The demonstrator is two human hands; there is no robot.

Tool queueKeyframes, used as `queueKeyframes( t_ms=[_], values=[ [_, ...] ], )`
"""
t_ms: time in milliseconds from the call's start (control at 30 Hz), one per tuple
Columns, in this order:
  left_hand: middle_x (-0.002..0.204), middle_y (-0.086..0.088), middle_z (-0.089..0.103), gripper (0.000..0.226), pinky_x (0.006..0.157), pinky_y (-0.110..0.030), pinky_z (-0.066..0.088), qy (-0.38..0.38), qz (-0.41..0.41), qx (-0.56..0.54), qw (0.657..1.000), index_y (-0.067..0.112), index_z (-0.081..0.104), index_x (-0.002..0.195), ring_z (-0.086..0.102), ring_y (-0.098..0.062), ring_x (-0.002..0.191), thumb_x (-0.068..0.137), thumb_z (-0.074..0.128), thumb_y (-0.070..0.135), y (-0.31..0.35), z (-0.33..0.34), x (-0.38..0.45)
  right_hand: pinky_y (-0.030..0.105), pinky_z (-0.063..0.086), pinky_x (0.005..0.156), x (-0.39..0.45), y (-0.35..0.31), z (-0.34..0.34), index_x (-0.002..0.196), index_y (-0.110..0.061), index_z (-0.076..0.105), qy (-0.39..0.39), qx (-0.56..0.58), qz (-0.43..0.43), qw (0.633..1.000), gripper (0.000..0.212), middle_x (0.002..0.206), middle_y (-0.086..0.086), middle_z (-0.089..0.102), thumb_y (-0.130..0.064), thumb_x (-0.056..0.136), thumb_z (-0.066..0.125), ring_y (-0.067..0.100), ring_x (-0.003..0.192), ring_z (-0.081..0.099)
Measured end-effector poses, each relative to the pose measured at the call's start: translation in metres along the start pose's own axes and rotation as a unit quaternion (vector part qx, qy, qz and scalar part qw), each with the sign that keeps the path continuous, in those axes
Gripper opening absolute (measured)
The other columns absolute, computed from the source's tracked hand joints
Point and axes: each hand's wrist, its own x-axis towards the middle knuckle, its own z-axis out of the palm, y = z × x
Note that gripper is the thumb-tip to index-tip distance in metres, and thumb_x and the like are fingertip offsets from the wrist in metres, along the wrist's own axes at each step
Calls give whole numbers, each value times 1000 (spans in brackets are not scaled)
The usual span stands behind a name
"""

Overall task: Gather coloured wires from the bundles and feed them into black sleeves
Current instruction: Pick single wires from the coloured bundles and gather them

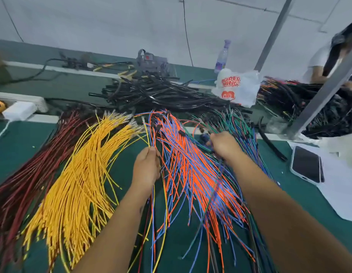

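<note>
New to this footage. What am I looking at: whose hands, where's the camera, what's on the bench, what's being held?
There is no machine here. A person wears one wide-angle camera on the head, looking forward and down, so the two bare arms reach in from the bottom of the picture.

The green bench holds fanned wire bundles: dark red wires on the left, then yellow wires, orange and blue wires, and green and blue wires at right. Behind them lies a pile of black sleeves, with a plastic bag and a bottle beyond. A phone lies at right.

The left hand grips a few gathered wires. The right hand reaches into the green and blue bundle; its grip is hidden.
</note>
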Motion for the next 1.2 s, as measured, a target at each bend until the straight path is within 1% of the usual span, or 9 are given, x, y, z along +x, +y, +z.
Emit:
queueKeyframes(
  t_ms=[167,333,500,633,733,800,867,967,1200],
  values=[
    [47,7,26,33,38,-17,15,2,1,-1,1000,15,42,72,18,-6,36,104,32,19,-1,1,0,34,42,69,7,-14,-79,85,-4,66,146,-74,-94,982,33,81,15,64,-26,97,45,28,77,60],
    [50,6,28,33,39,-20,19,5,7,22,1000,15,43,73,21,-8,39,104,32,22,-4,1,2,30,49,52,-3,-59,-152,106,-10,56,169,267,-149,937,23,73,8,63,-19,102,36,18,53,61],
    [49,7,28,33,38,-18,20,-9,15,8,1000,15,43,73,21,-7,38,104,32,22,-6,0,3,30,52,57,-25,-99,-183,98,-10,57,237,427,-213,846,20,72,10,64,-13,98,38,22,61,64],
    [48,9,30,32,38,-18,21,-16,15,10,1000,15,44,75,23,-6,37,104,31,22,-6,-2,3,24,41,49,-24,-102,-186,83,-8,56,203,580,-241,751,20,66,9,58,-6,96,41,20,52,52],
    [48,9,30,32,38,-19,22,-11,11,19,1000,15,45,75,23,-6,38,104,31,23,-7,-2,3,19,32,40,-11,-69,-159,77,-11,57,165,548,-143,808,27,52,-2,53,-2,97,40,8,38,41],
    [49,8,29,32,37,-19,21,-12,9,15,1000,15,44,76,22,-6,38,104,32,24,-7,-2,3,18,36,39,-3,-33,-128,84,-10,61,75,476,-42,875,27,47,-6,50,-5,99,39,7,36,40],
    [49,7,26,33,37,-18,17,-16,5,-2,1000,15,42,74,19,-6,38,104,32,23,-7,-2,4,19,38,41,1,-1,-101,94,-9,62,-5,424,17,906,26,55,-4,50,-9,101,38,8,42,42],
    [48,8,26,33,39,-18,15,-19,1,-8,1000,16,41,73,18,-6,38,104,32,24,-7,-2,5,19,44,45,3,25,-77,108,-9,61,-46,383,29,922,25,73,0,54,-11,104,36,10,56,49],
    [48,10,27,34,42,-21,16,-24,7,13,1000,17,43,73,19,-7,41,104,32,27,-8,-4,4,23,55,60,-11,-1,-73,87,-10,52,-59,364,-54,928,23,83,5,73,12,91,48,11,66,68]
  ],
)
